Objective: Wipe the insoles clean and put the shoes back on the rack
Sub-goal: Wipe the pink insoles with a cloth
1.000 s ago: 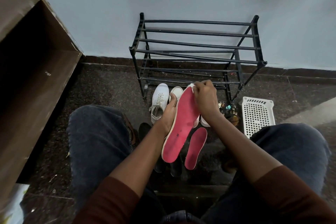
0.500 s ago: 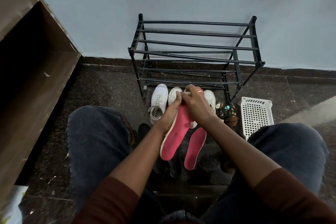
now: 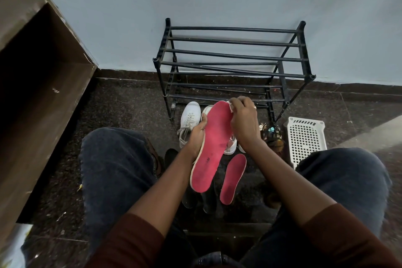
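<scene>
- The step in hand is wiping the first insole. The left hand point(image 3: 196, 137) grips the red insole point(image 3: 214, 143) by its edge, thumb over the rim, holding it face up and tilted.
- The right hand point(image 3: 244, 124), fingers curled, pinches a pale scrap point(image 3: 230, 105), seemingly a wipe, against the insole's toe end.
- A second insole point(image 3: 233, 178) lies on the floor below the right hand. The white shoes point(image 3: 190, 119) stand just beyond the left hand, in front of the rack point(image 3: 235, 59).
- The next move is probably a stroke toward the heel, where dark marks show, with the left hand bracing the insole.
</scene>
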A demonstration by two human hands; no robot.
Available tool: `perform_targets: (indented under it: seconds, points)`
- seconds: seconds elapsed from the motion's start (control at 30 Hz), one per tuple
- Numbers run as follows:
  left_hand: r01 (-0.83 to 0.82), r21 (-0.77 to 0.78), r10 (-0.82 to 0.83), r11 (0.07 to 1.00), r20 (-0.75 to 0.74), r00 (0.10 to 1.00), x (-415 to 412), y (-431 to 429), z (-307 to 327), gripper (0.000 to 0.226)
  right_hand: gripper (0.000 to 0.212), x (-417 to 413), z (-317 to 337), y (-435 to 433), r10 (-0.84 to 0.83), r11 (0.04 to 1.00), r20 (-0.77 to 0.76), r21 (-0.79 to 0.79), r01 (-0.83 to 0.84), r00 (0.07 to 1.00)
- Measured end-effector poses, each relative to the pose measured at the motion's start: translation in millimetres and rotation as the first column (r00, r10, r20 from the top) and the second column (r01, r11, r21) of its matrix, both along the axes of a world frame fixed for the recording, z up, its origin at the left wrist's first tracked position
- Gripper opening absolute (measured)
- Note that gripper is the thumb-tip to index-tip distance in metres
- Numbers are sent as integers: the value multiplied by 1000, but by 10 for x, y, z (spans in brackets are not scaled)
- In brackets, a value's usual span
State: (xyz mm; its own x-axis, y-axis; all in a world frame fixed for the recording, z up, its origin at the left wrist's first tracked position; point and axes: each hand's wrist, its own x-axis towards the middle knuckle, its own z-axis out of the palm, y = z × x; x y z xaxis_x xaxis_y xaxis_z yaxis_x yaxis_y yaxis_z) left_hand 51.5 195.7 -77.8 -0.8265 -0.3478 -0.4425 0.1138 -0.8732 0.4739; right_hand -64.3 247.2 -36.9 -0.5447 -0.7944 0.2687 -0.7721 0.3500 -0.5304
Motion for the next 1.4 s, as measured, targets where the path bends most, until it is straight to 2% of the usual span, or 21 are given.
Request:
perform_targets:
  seconds: [0.1,0.23,0.33,0.47,0.57,0.67,0.77,0.83,0.9,1.0,1.1,1.17,1.3,1.4]
  points:
    - [-23,-11,23,1000,20,1000,-9,-3,-31,70,27,119,-31,72,30,996,-39,-83,-33,999]
    - [-46,-25,46,999,-5,999,-10,18,-26,65,23,115,-103,117,42,987,-18,-155,-44,999]
    - [-81,-33,81,996,-1,997,-24,7,-9,57,34,108,-182,113,84,993,-16,-81,-85,996]
    - [-86,-60,89,994,49,995,-78,-7,30,60,22,178,-177,74,40,999,32,-12,-40,999]
    - [-130,-54,134,990,77,988,-67,-55,28,67,15,306,-119,123,188,982,10,-27,-187,982]
    - [-144,-46,144,988,5,990,-34,-94,17,87,18,457,-130,286,358,933,-44,-20,-360,933]
    - [-151,-7,151,988,14,988,-4,-77,-37,85,20,450,-172,343,431,901,-98,-11,-434,897]
    - [-180,-8,180,984,60,982,-8,-27,-63,71,13,372,-166,272,397,917,-96,-3,-399,913]
    - [-200,2,199,980,42,979,-3,57,-69,64,6,253,-140,149,300,953,-81,-10,-302,950]
    - [-161,-14,161,987,-17,987,49,140,-84,63,15,58,-112,-45,143,990,-59,9,-143,988]
    - [-140,8,140,990,5,990,84,119,-77,69,19,-19,-101,-95,42,999,5,14,-42,999]
    - [-171,10,171,985,52,984,84,59,-72,69,17,81,-95,-33,109,994,11,-7,-109,994]
    - [-227,-53,232,973,141,962,60,-46,-28,68,8,425,-121,276,344,939,-5,-12,-344,939]
    - [-285,-2,280,959,189,941,37,-82,-34,75,12,602,-152,466,385,923,41,-32,-384,922]
